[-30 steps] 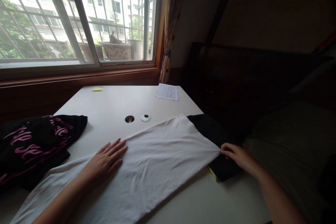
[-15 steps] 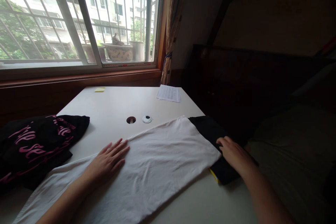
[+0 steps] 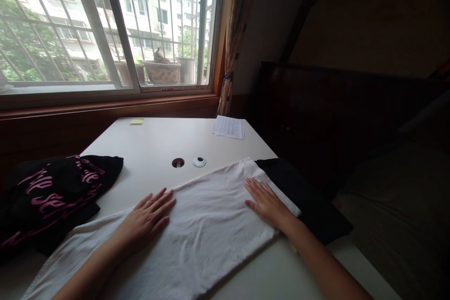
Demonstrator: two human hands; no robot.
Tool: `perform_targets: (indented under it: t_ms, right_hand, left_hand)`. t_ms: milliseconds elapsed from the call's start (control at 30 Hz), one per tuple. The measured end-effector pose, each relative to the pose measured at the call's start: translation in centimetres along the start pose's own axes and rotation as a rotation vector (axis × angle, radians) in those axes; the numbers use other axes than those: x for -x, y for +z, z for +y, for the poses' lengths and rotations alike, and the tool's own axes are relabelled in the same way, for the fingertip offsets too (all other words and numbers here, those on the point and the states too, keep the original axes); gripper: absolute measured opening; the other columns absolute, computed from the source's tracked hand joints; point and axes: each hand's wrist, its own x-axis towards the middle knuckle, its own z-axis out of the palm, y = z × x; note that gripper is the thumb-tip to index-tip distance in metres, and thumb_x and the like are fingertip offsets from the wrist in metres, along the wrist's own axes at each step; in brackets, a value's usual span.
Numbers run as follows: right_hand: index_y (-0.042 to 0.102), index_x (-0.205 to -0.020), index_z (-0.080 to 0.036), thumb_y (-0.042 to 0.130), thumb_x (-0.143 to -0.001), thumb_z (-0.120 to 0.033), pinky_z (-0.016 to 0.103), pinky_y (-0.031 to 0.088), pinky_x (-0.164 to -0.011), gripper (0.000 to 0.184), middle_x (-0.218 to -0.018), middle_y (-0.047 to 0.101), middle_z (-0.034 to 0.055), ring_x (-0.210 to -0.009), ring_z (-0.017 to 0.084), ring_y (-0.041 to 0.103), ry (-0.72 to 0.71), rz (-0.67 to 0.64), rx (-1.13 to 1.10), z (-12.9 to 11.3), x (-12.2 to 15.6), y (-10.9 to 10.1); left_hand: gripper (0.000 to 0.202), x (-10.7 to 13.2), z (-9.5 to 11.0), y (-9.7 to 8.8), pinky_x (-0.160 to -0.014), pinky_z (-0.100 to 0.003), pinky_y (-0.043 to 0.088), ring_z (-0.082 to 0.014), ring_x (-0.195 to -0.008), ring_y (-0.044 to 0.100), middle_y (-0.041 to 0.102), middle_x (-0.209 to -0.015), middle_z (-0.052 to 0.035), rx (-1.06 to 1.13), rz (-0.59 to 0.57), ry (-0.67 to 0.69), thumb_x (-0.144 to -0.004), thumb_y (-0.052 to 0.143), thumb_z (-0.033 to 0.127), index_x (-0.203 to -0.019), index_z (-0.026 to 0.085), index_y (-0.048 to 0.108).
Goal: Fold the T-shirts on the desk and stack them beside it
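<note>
Right hand (image 3: pixel 265 201) inward onto white cloth (image 3: pixel 211 227), black garment (image 3: pixel 68 187) with “ve sel”

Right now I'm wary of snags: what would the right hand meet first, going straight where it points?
The right hand would first cross more of the white cloth, then apparently its far edge onto the white table.

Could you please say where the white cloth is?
In the head view, the white cloth lies lower centre on the table, under the left hand and right hand.

white cloth (image 3: pixel 200 225) cut off below, pink-lettered garment (image 3: pixel 56 192) cropped left, papers (image 3: pixel 228 128) unreadable
</note>
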Motion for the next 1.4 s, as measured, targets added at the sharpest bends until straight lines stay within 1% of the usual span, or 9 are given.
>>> perform_targets:
  t_ms: [200, 367, 500, 600, 700, 867, 967, 1100, 1400]
  right_hand:
    - [0.023, -0.160, -0.027, 0.017, -0.104, -0.061, 0.051, 0.016, -0.125, 0.067, -0.167, 0.018, 0.0010, -0.154, 0.023, 0.016, 0.167, -0.064, 0.021, 3.6, -1.3, -0.5]
    - [0.018, -0.161, -0.030, 0.014, -0.103, -0.063, 0.053, 0.018, -0.125, 0.068, -0.168, 0.015, -0.0018, -0.155, 0.024, 0.014, 0.279, -0.091, -0.013, 5.1, -1.7, -0.4]
    - [0.023, -0.160, -0.027, 0.016, -0.103, -0.061, 0.056, 0.019, -0.124, 0.067, -0.168, 0.017, -0.0012, -0.155, 0.026, 0.013, 0.343, -0.073, 0.033, 4.9, -2.2, -0.5]
    - [0.028, -0.159, -0.022, 0.018, -0.104, -0.057, 0.055, 0.016, -0.124, 0.066, -0.167, 0.021, 0.0028, -0.155, 0.026, 0.015, 0.297, 0.005, 0.084, 2.6, -3.5, -0.7]
    - [0.029, -0.159, -0.020, 0.020, -0.105, -0.055, 0.050, 0.018, -0.125, 0.065, -0.166, 0.023, 0.0065, -0.153, 0.024, 0.020, 0.123, 0.042, 0.026, -1.8, -5.5, -0.6]
    - [0.025, -0.160, -0.019, 0.021, -0.105, -0.058, 0.047, 0.017, -0.125, 0.068, -0.167, 0.019, 0.0077, -0.154, 0.023, 0.019, -0.202, -0.077, -0.113, -9.6, -8.7, 0.0]
    - [0.021, -0.161, -0.018, 0.021, -0.103, -0.062, 0.046, 0.012, -0.126, 0.072, -0.168, 0.015, 0.0076, -0.155, 0.023, 0.014, -0.217, -0.128, -0.140, -10.9, -10.0, 0.3]
    - [0.017, -0.162, -0.018, 0.018, -0.102, -0.064, 0.045, 0.007, -0.127, 0.075, -0.168, 0.011, 0.0076, -0.155, 0.022, 0.010, -0.135, -0.149, -0.126, -8.8, -11.6, 0.8]
    - [0.019, -0.162, -0.024, 0.015, -0.101, -0.066, 0.048, 0.006, -0.126, 0.075, -0.169, 0.014, 0.0057, -0.155, 0.023, 0.011, 0.057, -0.188, -0.047, -0.8, -14.8, 1.2]
  left_hand:
    - [0.055, 0.2, -0.1, 0.0, -0.124, -0.045, 0.021, -0.0245, -0.151, 0.025, 0.024, -0.164, 0.0050, -0.017, -0.030, -0.034, -0.106, 0.038, 0.053, -0.157, 0.041, 0.024]
    - [0.054, 0.8, -1.3, 0.0, -0.123, -0.051, 0.019, -0.0267, -0.151, 0.025, 0.026, -0.163, 0.0043, -0.003, -0.075, -0.210, -0.106, 0.034, 0.053, -0.157, 0.041, 0.022]
    - [0.054, 1.1, -2.2, -0.1, -0.122, -0.054, 0.019, -0.0277, -0.151, 0.026, 0.030, -0.162, 0.0011, 0.015, -0.108, -0.346, -0.106, 0.032, 0.053, -0.157, 0.035, 0.028]
    - [0.054, 1.0, -2.1, -0.2, -0.122, -0.055, 0.019, -0.0275, -0.151, 0.025, 0.028, -0.163, 0.0005, 0.022, -0.128, -0.381, -0.106, 0.031, 0.052, -0.157, 0.033, 0.029]
    - [0.054, 0.9, -1.9, -0.3, -0.122, -0.055, 0.018, -0.0277, -0.152, 0.024, 0.028, -0.163, 0.0004, 0.026, -0.126, -0.387, -0.106, 0.032, 0.051, -0.157, 0.032, 0.030]
    - [0.054, 0.8, -1.8, -0.4, -0.122, -0.056, 0.018, -0.0274, -0.152, 0.024, 0.027, -0.163, 0.0001, 0.022, -0.122, -0.394, -0.106, 0.030, 0.052, -0.157, 0.032, 0.030]
    - [0.055, 0.8, -1.8, -0.3, -0.122, -0.055, 0.018, -0.0269, -0.152, 0.022, 0.025, -0.163, 0.0008, 0.022, -0.133, -0.402, -0.106, 0.030, 0.052, -0.157, 0.033, 0.029]
    - [0.055, 0.9, -1.8, -0.3, -0.122, -0.055, 0.017, -0.0266, -0.152, 0.022, 0.025, -0.163, 0.0016, 0.025, -0.142, -0.405, -0.106, 0.030, 0.053, -0.157, 0.034, 0.028]
    - [0.053, 1.0, -2.0, -0.1, -0.123, -0.053, 0.016, -0.0263, -0.152, 0.024, 0.027, -0.163, 0.0021, 0.032, -0.117, -0.398, -0.106, 0.031, 0.053, -0.156, 0.035, 0.030]
